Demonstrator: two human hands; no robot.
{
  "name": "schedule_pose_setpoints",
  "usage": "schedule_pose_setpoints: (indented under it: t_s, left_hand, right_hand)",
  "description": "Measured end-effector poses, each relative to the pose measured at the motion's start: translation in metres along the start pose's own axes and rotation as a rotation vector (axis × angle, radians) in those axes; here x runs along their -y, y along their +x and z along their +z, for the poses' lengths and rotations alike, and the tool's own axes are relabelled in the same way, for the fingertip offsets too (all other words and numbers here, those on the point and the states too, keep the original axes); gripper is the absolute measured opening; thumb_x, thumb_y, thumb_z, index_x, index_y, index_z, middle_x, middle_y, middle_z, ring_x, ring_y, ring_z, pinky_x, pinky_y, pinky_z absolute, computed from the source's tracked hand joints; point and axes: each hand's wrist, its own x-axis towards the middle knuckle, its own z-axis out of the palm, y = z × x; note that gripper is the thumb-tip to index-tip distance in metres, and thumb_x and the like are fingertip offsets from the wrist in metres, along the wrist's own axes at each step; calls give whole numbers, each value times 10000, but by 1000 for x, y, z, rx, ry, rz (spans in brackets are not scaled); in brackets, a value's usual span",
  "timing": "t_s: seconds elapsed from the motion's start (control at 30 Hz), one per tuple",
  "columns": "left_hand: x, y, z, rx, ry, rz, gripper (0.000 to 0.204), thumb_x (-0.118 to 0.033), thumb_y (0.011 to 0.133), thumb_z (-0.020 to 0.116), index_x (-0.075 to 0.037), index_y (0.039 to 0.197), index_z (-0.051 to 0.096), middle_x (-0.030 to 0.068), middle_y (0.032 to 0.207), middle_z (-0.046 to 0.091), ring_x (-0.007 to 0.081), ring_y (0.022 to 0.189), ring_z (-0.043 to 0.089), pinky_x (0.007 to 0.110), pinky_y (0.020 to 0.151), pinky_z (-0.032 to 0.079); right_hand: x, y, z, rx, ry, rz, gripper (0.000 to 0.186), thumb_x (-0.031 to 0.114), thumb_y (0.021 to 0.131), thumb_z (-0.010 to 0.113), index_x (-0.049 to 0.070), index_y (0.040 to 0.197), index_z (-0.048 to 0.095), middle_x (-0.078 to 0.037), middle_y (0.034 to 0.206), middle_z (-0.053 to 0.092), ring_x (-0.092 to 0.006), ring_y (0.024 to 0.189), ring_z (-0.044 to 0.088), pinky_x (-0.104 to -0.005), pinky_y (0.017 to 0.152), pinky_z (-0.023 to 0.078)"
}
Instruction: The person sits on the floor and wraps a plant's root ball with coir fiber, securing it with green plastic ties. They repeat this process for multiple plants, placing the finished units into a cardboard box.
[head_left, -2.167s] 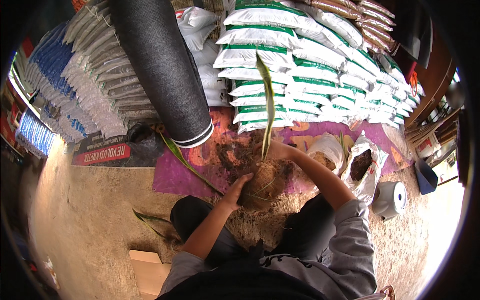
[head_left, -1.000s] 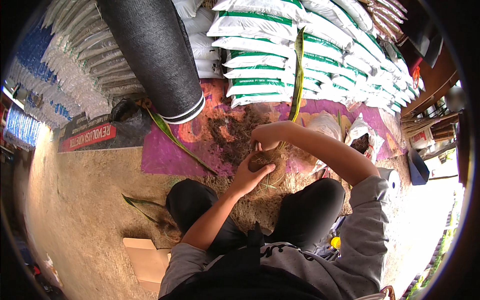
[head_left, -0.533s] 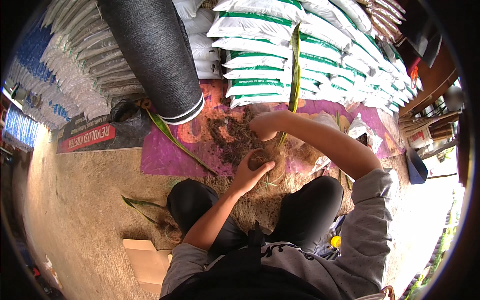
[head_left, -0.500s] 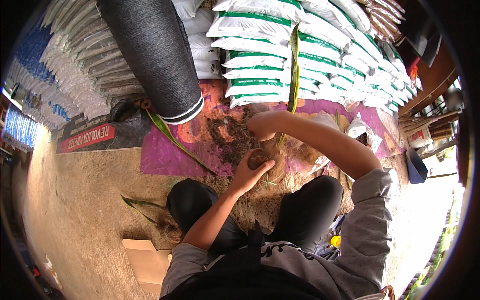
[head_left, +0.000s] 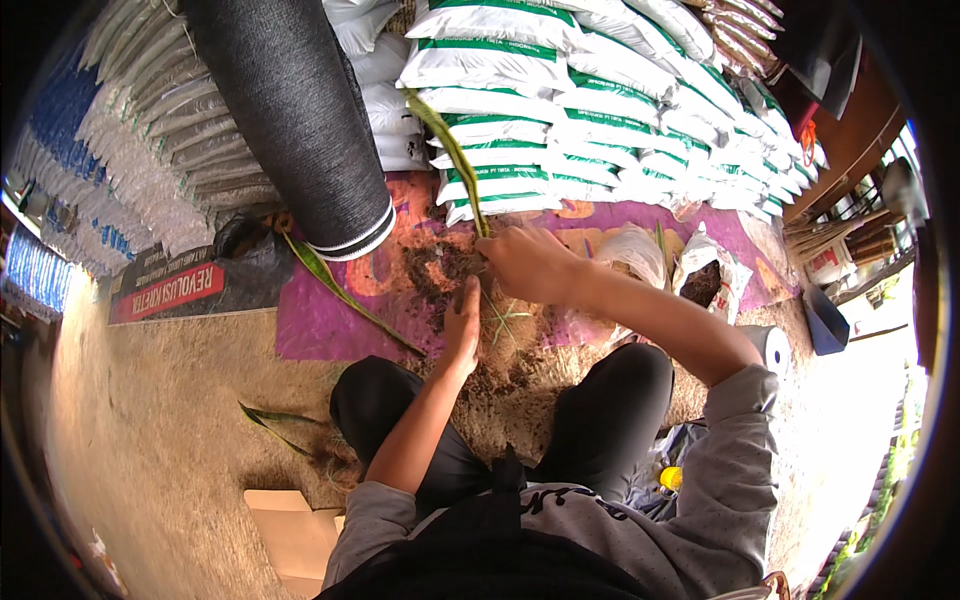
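A tall yellow-edged green snake plant leaf leans up and left from between my hands. My right hand is closed round the leaf's base, knuckles up. Just below and left of it, my left hand is held edge-on against the fibrous brown root ball, its fingers partly hidden. The ball itself is mostly covered by my hands. Brown fibre and loose soil lie around them on a purple printed sheet. A second snake plant leaf lies left of my hands.
White and green sacks are stacked ahead, beside a black mesh roll. An open bag of soil and a white roll are at right. A leaf cutting and cardboard lie on the left floor.
Both hands and the plant have shifted left, and the leaf has tipped from upright to leaning left. My right hand came down to the leaf's base; the left hand turned edge-on.
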Motion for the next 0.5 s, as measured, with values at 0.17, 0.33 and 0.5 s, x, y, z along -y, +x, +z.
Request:
schedule_pose_setpoints:
  t_s: [0.17,0.33,0.5]
  left_hand:
    - [-7,2,-8,34,-272,9,603,-462,854,524,-25,1255,413,94,1151,512,177,1005,514,330,808,454]
    - [-32,-19,0,-65,-278,159,529,-422,868,524,-37,1220,432,85,1062,545,166,933,550,306,733,484]
    - [-26,-13,-13,90,-352,230,430,-400,908,442,-52,1162,461,73,1004,579,169,875,589,293,711,505]
  right_hand:
    - [24,-19,6,-153,158,98,136,75,777,517,-14,880,518,-217,635,561,-405,597,556,-470,551,453]
    - [39,-34,20,-280,327,99,110,60,776,532,-24,845,517,-227,662,563,-403,615,558,-448,543,447]
    - [43,-44,47,-435,499,116,89,18,758,552,-31,830,531,-225,675,574,-393,628,569,-413,547,452]
